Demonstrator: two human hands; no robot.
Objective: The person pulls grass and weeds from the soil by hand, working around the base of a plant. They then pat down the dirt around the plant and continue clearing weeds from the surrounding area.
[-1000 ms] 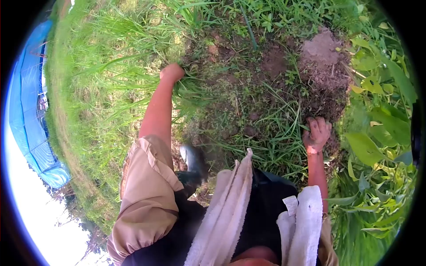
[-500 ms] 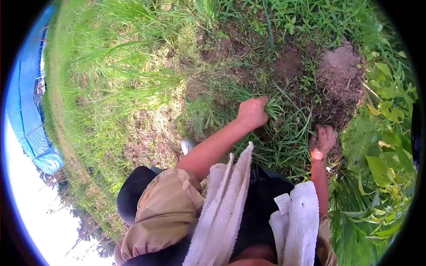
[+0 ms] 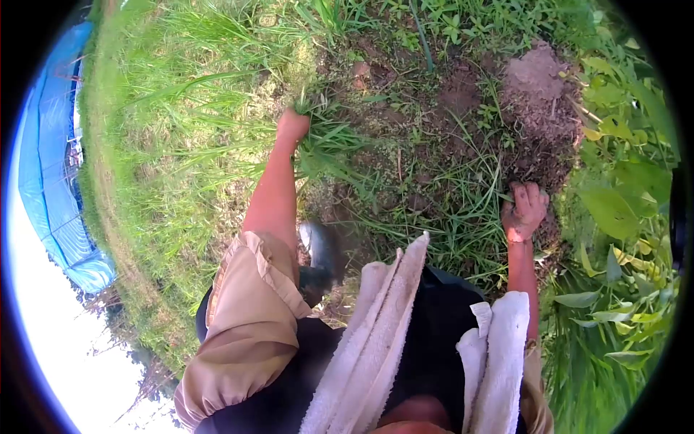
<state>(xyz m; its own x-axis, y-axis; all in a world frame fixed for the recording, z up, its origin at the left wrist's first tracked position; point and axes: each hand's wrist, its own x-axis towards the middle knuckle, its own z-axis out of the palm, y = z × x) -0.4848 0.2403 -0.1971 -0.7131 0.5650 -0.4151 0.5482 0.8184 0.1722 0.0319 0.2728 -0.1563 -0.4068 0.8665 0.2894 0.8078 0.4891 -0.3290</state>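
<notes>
My left hand (image 3: 293, 128) is closed round a bunch of pulled grass (image 3: 329, 137), whose blades spread out to the right of the fist. My right hand (image 3: 525, 210) rests on the dark soil with its fingers curled down, beside long grass blades (image 3: 463, 195); what its fingertips hold, if anything, is hidden. Soil clings to the right hand. A mound of loose reddish soil (image 3: 538, 83) lies above it.
Tall grass (image 3: 188, 145) covers the left side, and leafy plants (image 3: 614, 210) stand at the right edge. A blue tarp (image 3: 54, 159) is at the far left. A white towel (image 3: 372, 340) hangs in front of my body, near a shoe (image 3: 318, 246).
My left hand has swung up and to the left, carrying grass away from the middle patch. My right hand has stayed in nearly the same place.
</notes>
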